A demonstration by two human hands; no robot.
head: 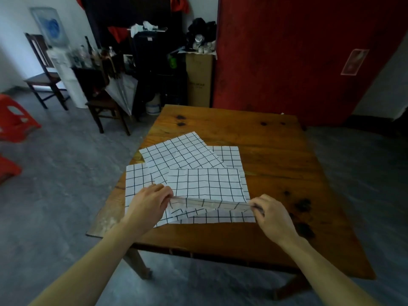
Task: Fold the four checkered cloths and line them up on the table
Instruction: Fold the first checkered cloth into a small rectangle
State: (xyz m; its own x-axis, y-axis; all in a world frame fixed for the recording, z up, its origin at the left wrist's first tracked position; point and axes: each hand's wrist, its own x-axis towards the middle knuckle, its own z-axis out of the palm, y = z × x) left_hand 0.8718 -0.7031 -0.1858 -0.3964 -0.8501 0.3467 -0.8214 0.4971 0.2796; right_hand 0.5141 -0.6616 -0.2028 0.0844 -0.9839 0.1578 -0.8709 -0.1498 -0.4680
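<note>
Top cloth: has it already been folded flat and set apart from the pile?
No: the left hand and right hand hold the top cloth lifted by its near edge over the other cloths.

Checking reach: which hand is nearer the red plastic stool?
Left. The left hand is closer to the red plastic stool; the right hand lies farther right.

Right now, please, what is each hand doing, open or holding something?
Left hand: pinches the near left corner of the top checkered cloth, lifted.
Right hand: pinches the near right corner of the same cloth.
</note>
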